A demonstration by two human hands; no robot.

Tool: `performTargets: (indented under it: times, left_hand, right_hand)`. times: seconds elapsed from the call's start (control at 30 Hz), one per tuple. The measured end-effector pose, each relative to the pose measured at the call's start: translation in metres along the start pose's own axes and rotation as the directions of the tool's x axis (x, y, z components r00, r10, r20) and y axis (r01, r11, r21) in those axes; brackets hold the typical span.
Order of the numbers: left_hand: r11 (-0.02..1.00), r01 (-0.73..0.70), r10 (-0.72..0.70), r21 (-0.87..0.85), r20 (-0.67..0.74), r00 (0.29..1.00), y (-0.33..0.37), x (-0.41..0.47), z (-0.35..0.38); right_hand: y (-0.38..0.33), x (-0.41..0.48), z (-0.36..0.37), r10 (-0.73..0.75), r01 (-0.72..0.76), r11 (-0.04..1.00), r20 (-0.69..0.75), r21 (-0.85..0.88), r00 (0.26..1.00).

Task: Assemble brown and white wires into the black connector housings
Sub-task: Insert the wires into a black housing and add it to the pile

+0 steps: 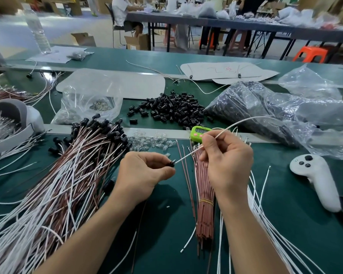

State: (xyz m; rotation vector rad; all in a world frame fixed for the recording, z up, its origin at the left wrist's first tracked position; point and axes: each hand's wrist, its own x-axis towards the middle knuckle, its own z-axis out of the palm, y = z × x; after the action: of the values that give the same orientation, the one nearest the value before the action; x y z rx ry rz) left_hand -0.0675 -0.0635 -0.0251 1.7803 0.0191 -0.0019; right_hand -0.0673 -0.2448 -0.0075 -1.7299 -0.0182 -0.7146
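The left hand [145,173] pinches a small black connector housing [170,164] between thumb and curled fingers, above the green bench [166,244] just left of centre; the housing's mouth faces right and a little far. The right hand [226,161] grips a white wire [188,154] in its fingertips; the wire's long axis runs from the housing, where its tip meets the mouth, up to the far right, then arcs on over a plastic bag [265,107].

A heap of brown and white wires capped with housings [67,175] crowds the left edge; a banded bundle of brown wires [205,204] lies lengthwise under the right wrist, with loose white wires [265,224] fanned beyond it; bare mat shows between the forearms. Loose black housings [172,109] are piled far of the hands; a white controller [317,178] lies at the right.

A green timer [199,132] sits behind the right hand, its display too small to read; red scribbles on a far card [229,70] are illegible.
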Motion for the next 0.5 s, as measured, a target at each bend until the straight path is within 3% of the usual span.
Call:
performTargets:
  times: [0.33, 0.5]
  left_hand:
    - [0.994, -0.036, 0.037, 0.099, -0.014, 0.999, -0.0021, -0.0018, -0.0013]
    - [0.986, -0.073, 0.081, 0.149, -0.044, 0.996, -0.0022, -0.0029, -0.0015]
  right_hand:
    - [-0.0023, -0.0038, 0.0033, -0.066, 0.068, 0.99, 0.018, -0.121, 0.998]
    - [-0.0021, -0.0027, 0.0045, -0.028, 0.03, 0.995, 0.023, -0.092, 0.999]
